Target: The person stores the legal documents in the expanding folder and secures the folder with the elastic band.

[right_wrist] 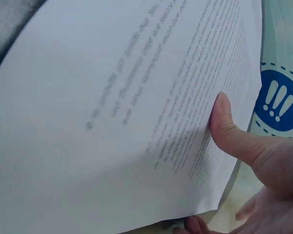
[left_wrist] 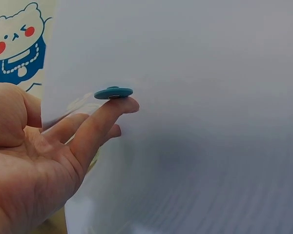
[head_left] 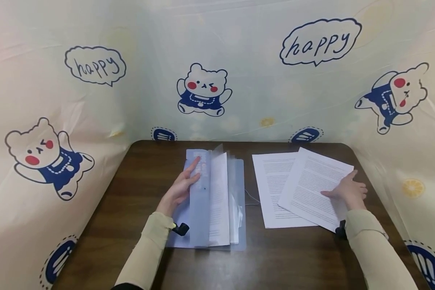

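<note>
A light blue folder (head_left: 199, 209) stands open on the table, with clear sleeves and white printed sheets (head_left: 219, 201) fanned inside. My left hand (head_left: 181, 186) grips its raised cover flap at the left edge. In the left wrist view, a teal round button (left_wrist: 113, 92) sits by a fingertip, and the thumb tip is hidden behind the flap. On the right, my right hand (head_left: 348, 190) pinches the right edge of a tilted printed sheet (head_left: 308, 187). Its thumb (right_wrist: 223, 117) lies on the printed face, fingers at the underside. That sheet overlaps another printed sheet (head_left: 275, 201).
Both the folder and the sheets are on a dark brown wooden table (head_left: 137, 201). A thin white string (head_left: 251, 196) runs from the folder's right side toward the sheets. A patterned cloth (head_left: 253, 100) with bears surrounds the table's back and sides.
</note>
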